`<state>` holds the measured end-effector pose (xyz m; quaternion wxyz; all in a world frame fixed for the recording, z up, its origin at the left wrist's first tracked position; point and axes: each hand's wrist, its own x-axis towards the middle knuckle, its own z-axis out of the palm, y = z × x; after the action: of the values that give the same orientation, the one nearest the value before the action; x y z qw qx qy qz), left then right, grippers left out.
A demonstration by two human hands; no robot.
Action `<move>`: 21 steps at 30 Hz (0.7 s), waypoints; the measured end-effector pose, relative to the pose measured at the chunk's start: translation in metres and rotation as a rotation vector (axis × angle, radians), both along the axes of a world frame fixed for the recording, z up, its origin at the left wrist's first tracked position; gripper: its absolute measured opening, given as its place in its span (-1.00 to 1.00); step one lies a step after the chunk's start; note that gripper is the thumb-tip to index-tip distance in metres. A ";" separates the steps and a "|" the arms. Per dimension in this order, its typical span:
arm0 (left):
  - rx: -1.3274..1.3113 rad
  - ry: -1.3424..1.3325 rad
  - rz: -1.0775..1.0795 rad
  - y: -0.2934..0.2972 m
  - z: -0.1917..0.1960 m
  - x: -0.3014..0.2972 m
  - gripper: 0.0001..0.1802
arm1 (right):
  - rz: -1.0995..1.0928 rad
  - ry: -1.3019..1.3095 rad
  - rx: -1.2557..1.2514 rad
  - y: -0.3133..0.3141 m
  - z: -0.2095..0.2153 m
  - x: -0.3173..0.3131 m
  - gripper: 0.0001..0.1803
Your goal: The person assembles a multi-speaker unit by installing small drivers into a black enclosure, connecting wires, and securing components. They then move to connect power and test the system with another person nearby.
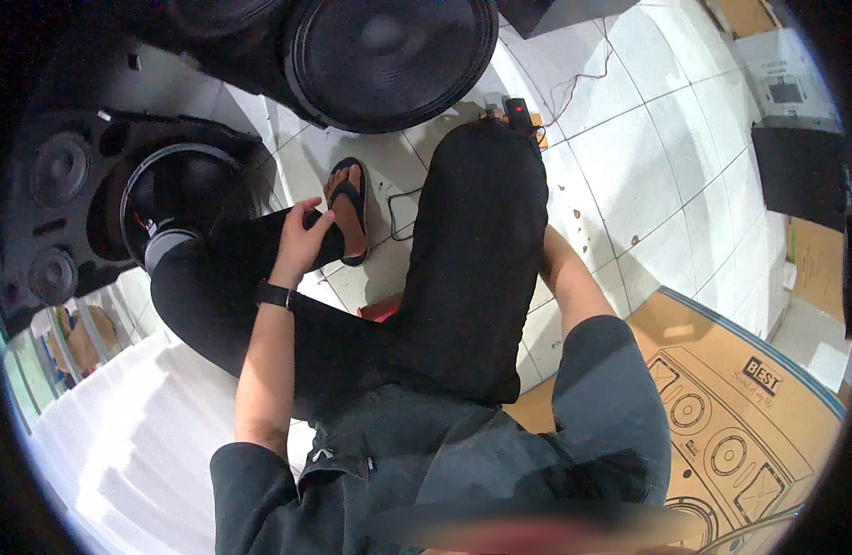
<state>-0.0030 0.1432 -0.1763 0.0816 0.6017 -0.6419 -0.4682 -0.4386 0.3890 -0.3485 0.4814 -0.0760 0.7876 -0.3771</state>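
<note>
My left hand [302,242], a dark band at its wrist, rests against my bent left leg in black trousers [227,301]. Its thumb and fingers are apart and nothing is in them. My right forearm [570,282] passes behind my raised right knee [486,185], which hides the right hand. Just beyond that knee stands a small black device [518,115] with a red light and thin wires. Beyond my left knee is a black speaker panel [84,217] with round drivers and a large round speaker frame [187,196].
A black speaker with a big cone [389,60] stands ahead. My sandalled foot [350,215] is on the white tiled floor [648,166]. A printed cardboard box [722,407] lies at right, white foam sheeting [130,416] at left. A black box [801,176] is at far right.
</note>
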 end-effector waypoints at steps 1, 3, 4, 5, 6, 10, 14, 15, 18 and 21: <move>0.018 0.064 0.027 0.000 0.013 -0.002 -0.46 | 0.008 -0.002 0.006 0.002 0.000 0.002 -0.51; -0.028 0.117 0.057 0.001 0.045 0.000 -0.49 | 0.020 -0.005 0.028 0.015 0.000 0.010 -0.51; -0.093 0.168 0.044 0.002 0.063 0.004 -0.51 | 0.027 -0.007 0.042 0.024 0.002 0.013 -0.52; -0.160 0.193 0.041 0.003 0.081 0.008 -0.53 | 0.032 -0.012 0.054 0.036 0.003 0.017 -0.52; -0.180 0.302 0.074 0.007 0.099 0.013 -0.57 | 0.032 -0.014 0.068 0.046 0.005 0.020 -0.52; -0.337 0.412 0.076 0.012 0.165 0.046 -0.65 | 0.011 -0.004 0.120 0.094 0.015 0.020 -0.52; -0.498 0.484 0.112 0.016 0.207 0.084 -0.67 | -0.025 0.030 0.146 0.131 0.027 0.012 -0.53; -0.548 0.500 0.127 0.015 0.214 0.093 -0.67 | -0.031 0.032 0.148 0.140 0.029 0.013 -0.53; -0.631 0.469 0.184 0.012 0.219 0.115 -0.65 | -0.062 0.032 0.160 0.168 0.031 0.023 -0.54; -0.636 0.518 0.217 0.012 0.214 0.124 -0.67 | -0.080 0.005 0.170 0.193 0.024 0.043 -0.54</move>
<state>0.1210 0.1548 0.0382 0.4705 0.4731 -0.6457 -0.3711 -0.3955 0.5825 -0.3241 0.4685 -0.0044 0.8205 -0.3276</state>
